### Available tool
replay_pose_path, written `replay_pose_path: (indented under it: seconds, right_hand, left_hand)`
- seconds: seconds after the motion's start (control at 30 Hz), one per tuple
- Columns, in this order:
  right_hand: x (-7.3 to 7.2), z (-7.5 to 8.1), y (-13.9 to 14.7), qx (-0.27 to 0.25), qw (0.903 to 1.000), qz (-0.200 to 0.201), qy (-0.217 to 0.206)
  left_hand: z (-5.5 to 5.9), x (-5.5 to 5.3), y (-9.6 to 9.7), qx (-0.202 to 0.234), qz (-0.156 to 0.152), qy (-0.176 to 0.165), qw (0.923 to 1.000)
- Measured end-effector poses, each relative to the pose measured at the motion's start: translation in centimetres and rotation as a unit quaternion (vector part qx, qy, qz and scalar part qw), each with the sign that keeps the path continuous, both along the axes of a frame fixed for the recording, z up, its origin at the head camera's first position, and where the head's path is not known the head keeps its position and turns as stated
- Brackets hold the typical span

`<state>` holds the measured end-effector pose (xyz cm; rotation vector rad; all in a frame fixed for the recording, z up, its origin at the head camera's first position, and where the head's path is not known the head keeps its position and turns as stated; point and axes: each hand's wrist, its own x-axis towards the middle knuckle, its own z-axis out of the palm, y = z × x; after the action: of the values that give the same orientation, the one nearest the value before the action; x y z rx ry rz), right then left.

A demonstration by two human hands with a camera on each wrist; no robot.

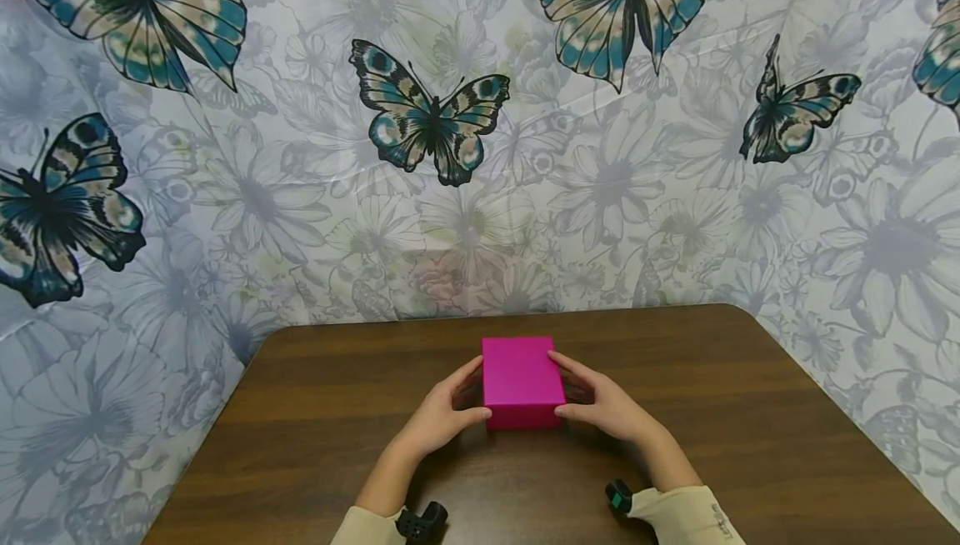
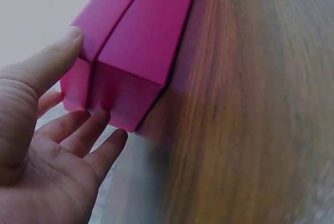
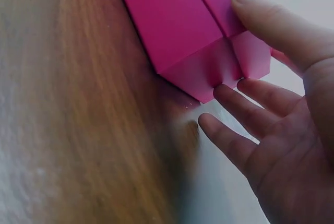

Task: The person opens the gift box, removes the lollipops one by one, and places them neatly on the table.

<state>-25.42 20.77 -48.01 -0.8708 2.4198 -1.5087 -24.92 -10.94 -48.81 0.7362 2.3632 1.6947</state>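
Observation:
A bright pink lidded box (image 1: 520, 372) sits on the wooden table, between both hands. My left hand (image 1: 444, 412) holds its left side, with the thumb at the front corner and the fingers along the side. On the opposite side, my right hand (image 1: 609, 399) holds the box in the same manner. The left wrist view shows a seam between lid and base on the box (image 2: 141, 31), with fingertips against its end face. In the right wrist view the thumb lies on the lid of the box (image 3: 177, 20), and some fingertips touch the end face.
The brown wooden table (image 1: 322, 412) has rounded far corners. Behind it hangs a pale floral cloth (image 1: 600, 220) printed with butterflies. Black bands with small devices (image 1: 423, 520) are worn at both wrists, beside the light sleeves (image 1: 690, 516).

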Motion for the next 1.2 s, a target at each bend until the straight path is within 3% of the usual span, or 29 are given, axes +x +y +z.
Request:
replay_pose_path:
  seconds: [0.7,1.2]
  right_hand:
    - [0.1,0.3,-0.1,-0.012,0.9998,0.001,0.018]
    - [0.3,1.0,-0.3,-0.002,0.9979,-0.027,0.059]
  left_hand:
    - [0.3,0.1,0.1,-0.01,0.013,0.005,0.9999]
    - [1.1,0.3,0.5,0.01,0.047,0.039,0.9981]
